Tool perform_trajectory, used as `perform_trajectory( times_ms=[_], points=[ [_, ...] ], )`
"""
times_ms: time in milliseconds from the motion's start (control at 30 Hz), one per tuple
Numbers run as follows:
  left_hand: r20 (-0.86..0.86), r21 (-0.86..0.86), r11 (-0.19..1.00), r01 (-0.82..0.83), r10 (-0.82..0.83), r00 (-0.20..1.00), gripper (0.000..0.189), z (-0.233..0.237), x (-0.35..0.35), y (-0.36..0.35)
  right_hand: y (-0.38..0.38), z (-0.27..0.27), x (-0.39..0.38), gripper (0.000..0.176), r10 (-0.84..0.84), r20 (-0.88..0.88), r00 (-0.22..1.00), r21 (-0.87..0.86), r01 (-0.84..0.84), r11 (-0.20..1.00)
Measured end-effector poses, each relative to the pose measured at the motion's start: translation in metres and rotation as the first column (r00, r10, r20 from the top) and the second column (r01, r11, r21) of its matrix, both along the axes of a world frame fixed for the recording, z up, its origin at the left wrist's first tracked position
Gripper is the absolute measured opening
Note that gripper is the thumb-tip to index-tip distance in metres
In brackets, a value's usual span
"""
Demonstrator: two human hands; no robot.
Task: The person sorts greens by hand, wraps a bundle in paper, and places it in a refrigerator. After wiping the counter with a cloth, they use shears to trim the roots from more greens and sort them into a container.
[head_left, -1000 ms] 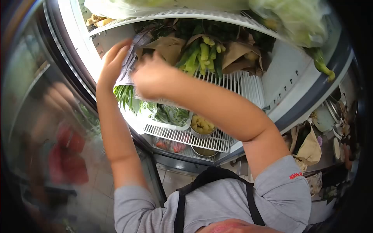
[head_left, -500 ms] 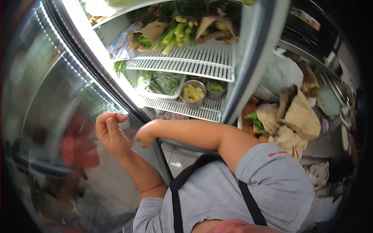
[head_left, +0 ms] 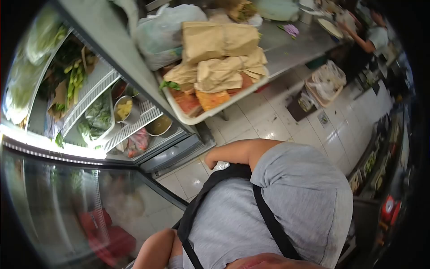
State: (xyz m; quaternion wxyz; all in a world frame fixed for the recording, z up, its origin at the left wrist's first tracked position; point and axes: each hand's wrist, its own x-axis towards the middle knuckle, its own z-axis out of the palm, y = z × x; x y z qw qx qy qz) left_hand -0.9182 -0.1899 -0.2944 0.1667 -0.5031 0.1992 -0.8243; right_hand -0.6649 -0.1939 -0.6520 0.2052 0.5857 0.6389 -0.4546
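Note:
My right hand [head_left: 212,159] is in front of my black apron [head_left: 239,172], low and bent at the wrist. Its fingers are mostly hidden. A shiny, whitish crumpled bit [head_left: 221,166] shows right beside it; I cannot tell whether the hand holds it. Of my left arm [head_left: 156,246] only a bent part shows at the bottom edge, with the hand out of view. To the left stands the fridge, its glass door [head_left: 94,201] swung open. On its racks are a metal pot of yellow chunks [head_left: 124,110], bagged greens [head_left: 96,115] and a pot of liquid [head_left: 159,126].
A white tray [head_left: 193,120] with brown paper bundles [head_left: 221,42] sits on the steel counter [head_left: 280,56] beside a plastic bag [head_left: 168,31]. A crate [head_left: 326,85] stands on the tiled floor. Another person [head_left: 374,38] is at the far counter.
My view has swung right, from the fridge shelves towards the counter. My left hand, raised before, has dropped out of view. My right hand has come in close to my apron.

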Motion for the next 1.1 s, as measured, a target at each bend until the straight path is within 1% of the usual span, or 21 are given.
perform_trajectory(
  times_ms=[33,167,200,233,300,367,433,567,633,667,700,767,833,867,900,933,967,1000,1033,1067,1100],
  points=[
    [-0.074,-0.044,0.999,0.022,-0.026,0.997,0.023,-0.004,0.009,-0.001,-0.01,0.001,0.002,0.045,0.076,0.014,0.997,0.045,-0.077,0.996],
    [-0.236,-0.237,0.971,0.021,-0.079,0.968,0.023,-0.015,0.04,-0.003,-0.051,-0.027,0.046,0.034,-0.145,-0.035,0.989,0.268,0.149,0.952],
    [-0.253,-0.279,0.96,0.003,-0.077,0.964,0.023,-0.017,0.047,-0.003,-0.066,-0.036,0.064,0.035,-0.26,-0.056,0.964,0.292,0.265,0.919],
    [-0.273,-0.322,0.946,-0.022,-0.071,0.959,0.023,-0.019,0.054,-0.004,-0.084,-0.047,0.085,0.035,-0.367,-0.079,0.927,0.312,0.373,0.874],
    [-0.298,-0.401,0.913,-0.081,-0.046,0.953,0.023,-0.022,0.068,-0.005,-0.126,-0.014,0.127,0.036,-0.392,-0.015,0.92,0.179,0.388,0.904],
    [-0.315,-0.472,0.868,-0.156,-0.001,0.949,0.023,-0.026,0.079,-0.007,-0.175,-0.045,0.172,0.037,-0.574,0.021,0.819,0.205,0.558,0.804],
    [-0.32,-0.539,0.814,-0.215,0.038,0.947,0.023,-0.031,0.092,-0.009,-0.235,-0.083,0.215,0.039,-0.731,-0.016,0.682,0.261,0.708,0.656],
    [-0.327,-0.662,0.674,-0.328,0.134,0.935,0.023,-0.035,0.111,-0.012,-0.374,-0.093,0.28,0.042,-0.82,0.03,0.572,0.248,0.79,0.56],
    [-0.328,-0.689,0.621,-0.374,0.192,0.925,0.023,-0.032,0.12,-0.016,-0.458,-0.13,0.306,0.037,-0.857,-0.011,0.515,0.384,0.794,0.472],
    [-0.329,-0.697,0.6,-0.392,0.218,0.919,0.023,-0.031,0.122,-0.019,-0.493,-0.123,0.319,0.037,-0.806,0.034,0.591,0.358,0.746,0.562],
    [-0.329,-0.705,0.581,-0.406,0.24,0.914,0.024,-0.03,0.127,-0.023,-0.524,-0.116,0.332,0.036,-0.803,0.068,0.593,0.273,0.763,0.586],
    [-0.324,-0.715,0.561,-0.417,0.263,0.909,0.024,-0.028,0.143,-0.036,-0.554,-0.045,0.337,0.034,-0.983,0.08,0.166,0.035,0.985,0.169],
    [-0.324,-0.714,0.57,-0.405,0.244,0.914,0.024,-0.033,0.173,-0.053,-0.573,-0.031,0.361,0.035,-1.0,0.014,-0.006,0.044,0.999,-0.006],
    [-0.336,-0.705,0.588,-0.397,0.217,0.917,0.025,-0.038,0.195,-0.066,-0.58,-0.024,0.378,0.035,-0.995,-0.02,-0.093,0.049,0.994,-0.094],
    [-0.376,-0.698,0.603,-0.386,0.15,0.914,0.025,-0.049,0.229,-0.086,-0.577,-0.009,0.397,0.034,-0.989,-0.078,-0.129,0.055,0.99,-0.133],
    [-0.475,-0.718,0.545,-0.433,0.071,0.877,0.022,-0.062,0.277,-0.112,-0.565,0.005,0.417,0.034,-0.978,-0.136,-0.16,0.059,0.984,-0.169],
    [-0.564,-0.685,0.606,-0.404,-0.091,0.821,0.024,-0.096,0.301,-0.113,-0.554,0.009,0.437,0.032,-0.879,-0.399,-0.262,-0.003,0.959,-0.284],
    [-0.683,-0.561,0.744,-0.363,-0.168,0.711,0.024,-0.099,0.356,-0.148,-0.54,0.014,0.456,0.03,-0.702,-0.622,-0.347,-0.093,0.923,-0.373],
    [-0.692,-0.632,0.751,-0.19,-0.436,0.575,0.024,-0.116,0.395,-0.171,-0.517,0.049,0.468,0.029,-0.67,-0.655,-0.348,-0.076,0.913,-0.4],
    [-0.654,-0.741,0.657,-0.134,-0.664,0.362,0.033,-0.145,0.422,-0.18,-0.49,0.089,0.479,0.028,-0.639,-0.686,-0.348,-0.061,0.903,-0.426],
    [-0.581,-0.814,0.555,-0.172,-0.789,0.2,0.035,-0.165,0.457,-0.199,-0.469,0.106,0.497,0.03,-0.631,-0.726,-0.275,0.001,0.916,-0.401]
  ],
)
